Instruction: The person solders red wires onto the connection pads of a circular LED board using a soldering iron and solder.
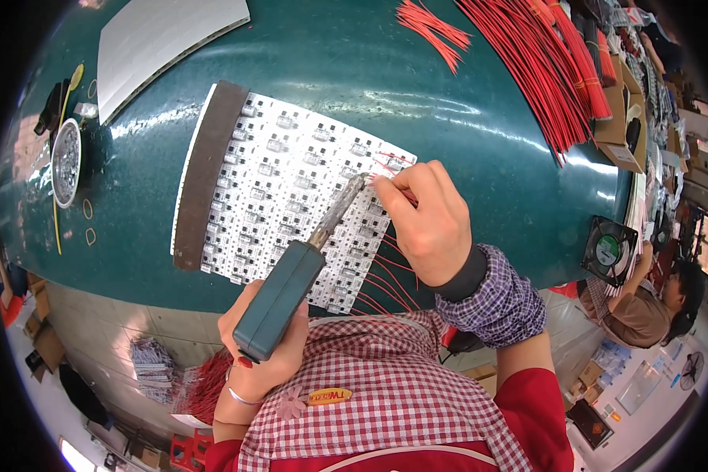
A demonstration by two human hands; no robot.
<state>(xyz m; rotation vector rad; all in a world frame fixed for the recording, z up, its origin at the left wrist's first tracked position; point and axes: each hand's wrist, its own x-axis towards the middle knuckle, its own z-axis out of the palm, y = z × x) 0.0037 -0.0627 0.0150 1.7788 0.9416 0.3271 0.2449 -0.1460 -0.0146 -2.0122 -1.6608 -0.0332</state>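
A white circuit board panel (291,157) with rows of small components lies on the green table, a dark brown strip (200,177) along its left side. My left hand (283,354) is wrapped round a dark green soldering gun (279,295). Its metal tip reaches the panel's upper right part, close to my right fingertips. My right hand (433,224) is closed in a pinch there on a thin red wire (405,191), partly hidden by the fingers. Several red wires (385,275) stick out from the panel's right edge toward me.
Bundles of red wires (527,71) lie at the far right, with a smaller bunch (433,31) beside them. A black fan (608,250) and a cardboard box (623,118) are on the right. Left are a metal bowl (67,164) and a white panel (161,43). A co-worker (637,303) sits right.
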